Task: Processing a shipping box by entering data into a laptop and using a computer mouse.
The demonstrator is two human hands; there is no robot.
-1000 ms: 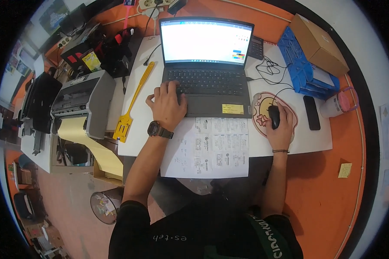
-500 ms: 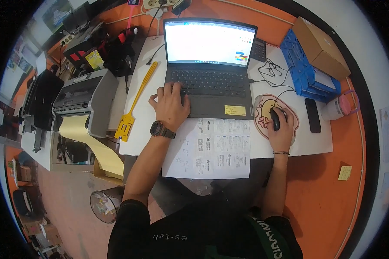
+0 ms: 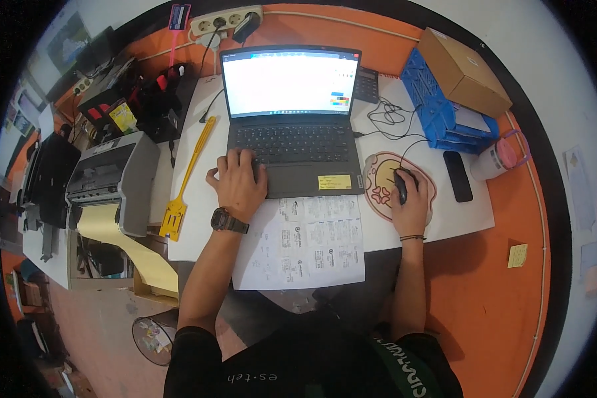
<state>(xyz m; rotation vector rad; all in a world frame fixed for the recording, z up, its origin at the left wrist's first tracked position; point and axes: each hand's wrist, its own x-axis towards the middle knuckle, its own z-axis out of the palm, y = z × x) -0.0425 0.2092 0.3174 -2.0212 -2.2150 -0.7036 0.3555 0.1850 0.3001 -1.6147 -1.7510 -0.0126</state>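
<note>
My left hand, with a dark watch on its wrist, rests on the left part of an opened laptop. Its fingers are spread over the near left keys, and it holds nothing. The laptop's screen is lit, mostly white, with small coloured blocks at its lower right. My right hand is closed over a black computer mouse on a rounded mouse pad with a yellow and pink pattern. A printed paper sheet lies partly under the laptop's front edge and overhangs the desk.
Left of the laptop lie a yellow long-handled plastic tool and a grey printer with yellow paper. On the right are a phone, a tumbler, blue trays and a cardboard box. A wire bin stands below.
The whole view has shifted, so the desk appears farther left and slightly lower. My left hand stays on the keyboard and my right hand stays on the mouse.
</note>
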